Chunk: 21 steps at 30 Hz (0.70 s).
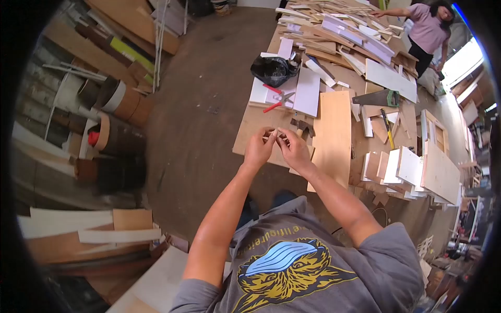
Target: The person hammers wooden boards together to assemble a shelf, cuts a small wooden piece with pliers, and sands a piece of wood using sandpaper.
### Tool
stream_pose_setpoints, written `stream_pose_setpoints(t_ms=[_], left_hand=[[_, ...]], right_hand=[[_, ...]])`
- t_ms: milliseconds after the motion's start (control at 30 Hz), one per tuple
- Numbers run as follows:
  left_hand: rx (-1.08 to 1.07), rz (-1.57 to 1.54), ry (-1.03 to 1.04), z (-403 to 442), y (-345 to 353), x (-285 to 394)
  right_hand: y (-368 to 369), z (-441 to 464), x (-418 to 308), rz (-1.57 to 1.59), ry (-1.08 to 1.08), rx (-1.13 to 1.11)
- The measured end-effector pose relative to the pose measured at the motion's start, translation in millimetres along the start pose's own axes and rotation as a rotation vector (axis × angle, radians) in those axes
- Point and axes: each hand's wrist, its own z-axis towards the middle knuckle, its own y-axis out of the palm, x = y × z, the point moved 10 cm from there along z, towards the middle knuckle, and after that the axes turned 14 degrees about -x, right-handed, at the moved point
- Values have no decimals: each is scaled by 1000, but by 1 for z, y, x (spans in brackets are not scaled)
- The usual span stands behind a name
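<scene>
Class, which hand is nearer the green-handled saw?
The right hand: it is left of the green-handled saw and closer in. The left hand is farther left, beside the right.

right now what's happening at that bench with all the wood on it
The person's left hand and right hand meet fingertip to fingertip at the near edge of the workbench, pinching something too small to make out. A hammer lies just beyond them, with red-handled pliers and a black plastic bag farther back. A handsaw lies to the right, and scrap wood is heaped at the far end. Another person stands there, one arm stretched toward the heap.
</scene>
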Motion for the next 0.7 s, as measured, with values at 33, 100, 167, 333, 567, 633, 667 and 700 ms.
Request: stream_pose_setpoints(t_ms=[33, 100, 167, 333, 567, 633, 667, 700], left_hand=[[-31, 19, -16, 12, -12, 1], [-54, 82, -10, 37, -32, -1], [-48, 169, 33, 62, -47, -4], [-74, 394, 204, 144, -66, -1], [-61, 738, 234, 262, -67, -35], [-163, 766, 158, 298, -60, -51], [-180, 787, 149, 313, -56, -56], [-198, 809, 138, 325, -54, -60]], right_hand=[[2, 12, -2, -17, 13, 21], [6, 33, 5, -51, 67, 50], [7, 50, 6, -94, 103, 82], [-5, 120, 22, -142, 134, 146], [-32, 261, 90, -320, 135, 138], [-35, 302, 110, -396, 152, 108], [-32, 322, 122, -434, 97, 99], [-30, 338, 133, -463, 107, 79]])
